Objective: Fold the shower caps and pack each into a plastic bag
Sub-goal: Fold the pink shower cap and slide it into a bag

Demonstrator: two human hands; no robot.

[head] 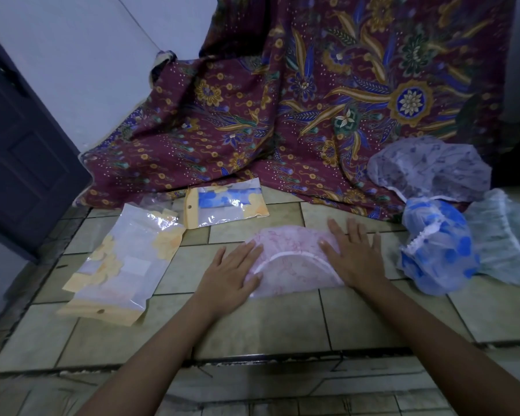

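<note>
Our fingers (243,253) lie straight and slightly spread, gripping nothing. The left hand (230,276) and the right hand (353,258) press flat on opposite ends of a pink shower cap (294,250). The cap rests on the tiled ledge (252,319) directly before us, doubled into a half-moon with its white elastic arching between our palms. We judge this an early fold, with further folds and the bagging not yet done for this cap.

Just beyond our hands lies a flower-printed plastic bag (225,205). Through its clear window we see a folded blue-and-white cap, which we count as one packed. To our left, a larger bag with yellow flowers (123,262) lies flat. Something pale shows inside it, but we cannot tell whether it is a cap. Between the two bags sits a scrap of clear plastic (155,202), too indistinct to identify.

To our right, three caps wait loose and unfolded. A blue-spotted cap (439,253) lies nearest, with a pale green cap (505,235) touching it. A lavender-printed cap (430,172) rests behind them on the maroon batik cloth (312,100). By our count, most of the job lies ahead.
</note>
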